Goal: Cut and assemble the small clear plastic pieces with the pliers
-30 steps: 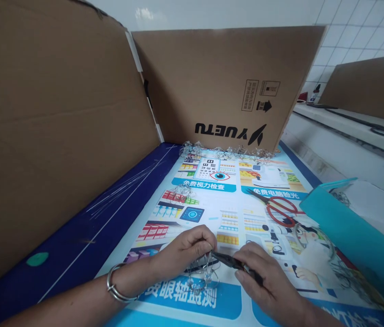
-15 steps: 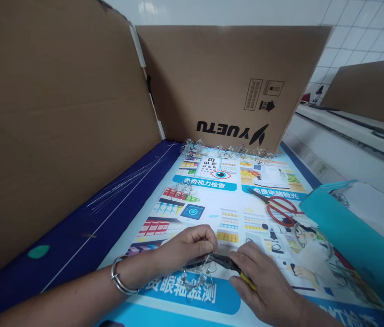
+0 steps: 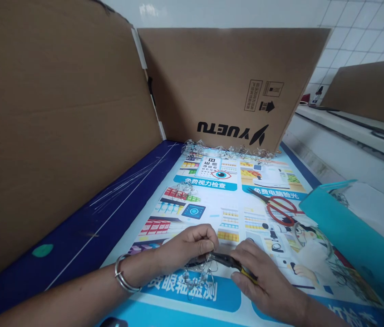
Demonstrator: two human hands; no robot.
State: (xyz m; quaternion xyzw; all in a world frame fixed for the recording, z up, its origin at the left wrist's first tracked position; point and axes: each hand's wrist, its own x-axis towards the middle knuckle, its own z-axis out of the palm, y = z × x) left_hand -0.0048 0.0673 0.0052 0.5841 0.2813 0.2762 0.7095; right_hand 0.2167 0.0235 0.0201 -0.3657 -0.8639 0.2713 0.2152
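Observation:
My left hand (image 3: 192,245) is closed in a pinch on a tangled piece of thin silvery wire (image 3: 199,279) that hangs below the fingers, with small clear bits that look like beads. Wrapped round the handles of a pair of pliers (image 3: 228,260) is my right hand (image 3: 267,279). The handles are yellow and black. The dark pliers' jaws point left and meet the wire close to my left fingertips. Exactly what lies between the jaws is too small to make out.
Red-handled scissors (image 3: 283,210) lie right of centre, near a turquoise box (image 3: 355,227). More wire pieces (image 3: 226,152) line the foot of the cardboard panel (image 3: 233,81). Loose straight wires (image 3: 124,186) lie at left. Another cardboard panel (image 3: 52,113) stands on that side.
Hardly anything differs. The view has shifted slightly, and both hands keep nearly the same pose, with the pliers still at the wire.

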